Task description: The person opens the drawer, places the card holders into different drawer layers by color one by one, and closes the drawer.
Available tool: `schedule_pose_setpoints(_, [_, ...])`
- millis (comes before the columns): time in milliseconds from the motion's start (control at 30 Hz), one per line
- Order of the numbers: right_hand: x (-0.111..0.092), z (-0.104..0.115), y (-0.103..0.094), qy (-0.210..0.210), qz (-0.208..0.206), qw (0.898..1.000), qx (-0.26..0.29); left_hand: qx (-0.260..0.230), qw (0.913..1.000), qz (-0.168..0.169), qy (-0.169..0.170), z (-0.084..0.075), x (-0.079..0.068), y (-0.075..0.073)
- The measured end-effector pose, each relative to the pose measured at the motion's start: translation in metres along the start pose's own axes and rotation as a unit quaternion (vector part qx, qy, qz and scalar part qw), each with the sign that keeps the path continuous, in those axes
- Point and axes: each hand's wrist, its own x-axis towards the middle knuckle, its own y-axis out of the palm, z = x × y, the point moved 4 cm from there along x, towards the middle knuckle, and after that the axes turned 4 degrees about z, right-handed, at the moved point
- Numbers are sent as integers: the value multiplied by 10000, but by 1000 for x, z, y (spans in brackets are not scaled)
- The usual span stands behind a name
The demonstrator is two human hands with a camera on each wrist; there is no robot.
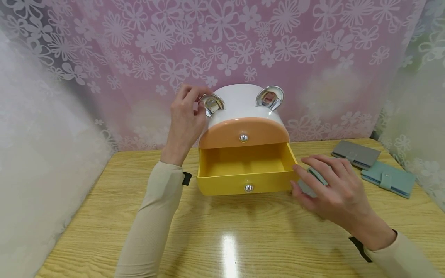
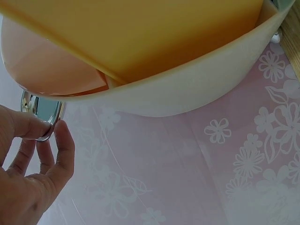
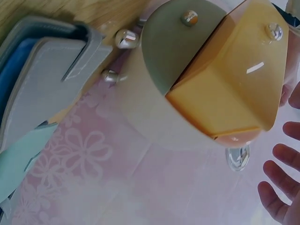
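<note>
A small rounded white drawer box [image 1: 239, 96] with silver ears stands on the table. Its yellow drawer [image 1: 247, 184] is pulled out and looks empty inside; the orange drawer [image 1: 222, 136] above is closed. My left hand [image 1: 185, 119] pinches the box's left silver ear [image 2: 47, 112] between thumb and fingers. Beside the yellow drawer's front right corner is my right hand [image 1: 335, 191], fingers spread and loosely bent, gripping nothing. The right wrist view shows those fingers [image 3: 281, 171] apart from the drawer. A greenish drawer front [image 3: 173, 47] with a silver knob also appears there.
To the right lie a grey wallet [image 1: 358, 152] and a teal wallet [image 1: 389, 178], partly overlapping. Another pale green item [image 1: 307, 187] is mostly hidden behind my right hand. A pink flowered curtain [image 1: 222, 46] hangs behind the wooden table [image 1: 215, 231].
</note>
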Motion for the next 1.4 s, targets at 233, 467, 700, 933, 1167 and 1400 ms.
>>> schedule_pose_setpoints(233, [-4,-12,-4,158,140,9995,-243,37,10000,8,-5,1,0,0])
schedule_pose_setpoints(467, [-8,-21,-4,287,236,9988,-325,-9,10000,-40,39,0,0,0])
schedule_pose_setpoints(700, [-13,-31,-4,385,254,9983,-361,-20,10000,-44,74,1,0,1])
schedule_pose_setpoints(933, [-21,-44,-1,535,566,9963,-375,-9,9999,-76,80,1,0,1])
schedule_pose_setpoints(1167, [-34,-57,2,657,912,9923,-516,-22,10000,-53,45,1,0,1])
schedule_pose_setpoints(1400, [-46,-71,7,727,1198,9880,-646,13,10000,-38,7,2,0,1])
